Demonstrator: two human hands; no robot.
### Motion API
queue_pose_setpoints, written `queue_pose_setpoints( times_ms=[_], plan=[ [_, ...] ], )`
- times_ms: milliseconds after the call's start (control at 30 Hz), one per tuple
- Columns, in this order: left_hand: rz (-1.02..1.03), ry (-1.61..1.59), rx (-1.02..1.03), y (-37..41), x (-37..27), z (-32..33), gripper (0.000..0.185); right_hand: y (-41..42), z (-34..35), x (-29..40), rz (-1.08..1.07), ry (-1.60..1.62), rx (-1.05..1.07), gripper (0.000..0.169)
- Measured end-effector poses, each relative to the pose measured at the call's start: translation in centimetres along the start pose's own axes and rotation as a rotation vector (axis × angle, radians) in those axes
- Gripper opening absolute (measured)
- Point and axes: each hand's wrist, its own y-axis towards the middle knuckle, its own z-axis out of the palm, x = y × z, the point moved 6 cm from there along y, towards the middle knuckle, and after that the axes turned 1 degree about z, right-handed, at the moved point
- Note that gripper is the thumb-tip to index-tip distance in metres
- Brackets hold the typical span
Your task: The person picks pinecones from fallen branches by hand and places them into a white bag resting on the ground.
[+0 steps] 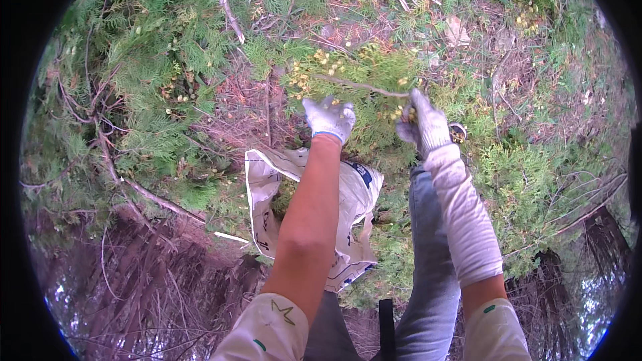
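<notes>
My right hand (426, 123), in a white knit glove, grips the cut end of a conifer branch (362, 84). Flat, scale-like green sprays and clusters of yellowish cones (328, 62) grow along this branch, which points left across my front. My left hand (329, 118), also gloved, is just below the branch's far part. Its fingers are partly curled, and whether anything is between them is hard to see. Under my left forearm, a white woven plastic sack (263, 200) with blue printing gapes, some greenery and cones inside its mouth.
Leafy conifer branches (165, 60) cover the ground on the left, with a bare forked limb (150, 195) among them. More green sprays (516, 175) lie to the right. A broken stick (230, 10) and a pale stone (456, 32) are farther ahead. Dark tree trunks (551, 281) stand behind.
</notes>
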Motion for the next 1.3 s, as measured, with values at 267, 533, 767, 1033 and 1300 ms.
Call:
queue_pose_setpoints(
  times_ms=[267,533,767,1033,1300],
  plan=[
    [-0.076,0.202,0.182,-1.9,0.3,-0.1,0.091,-19.3,1.3,-4.8,0.015,-0.034,0.140,0.027],
    [-0.211,0.150,0.277,-3.2,-0.5,1.3,0.081,-26.0,11.4,-6.8,-0.792,-1.024,0.483,0.029],
    [-0.168,0.245,0.450,-8.2,1.1,-1.1,0.094,-12.5,-0.1,-6.3,-0.092,0.052,-0.004,0.066],
    [-0.117,0.160,0.313,-15.8,4.0,-4.0,0.054,-8.0,2.5,-1.5,-0.241,-0.518,0.265,0.068],
    [0.240,0.780,-0.017,-26.2,8.1,-5.2,0.038,-22.3,2.6,-3.4,-0.550,-0.840,-0.278,0.019]
  ],
)
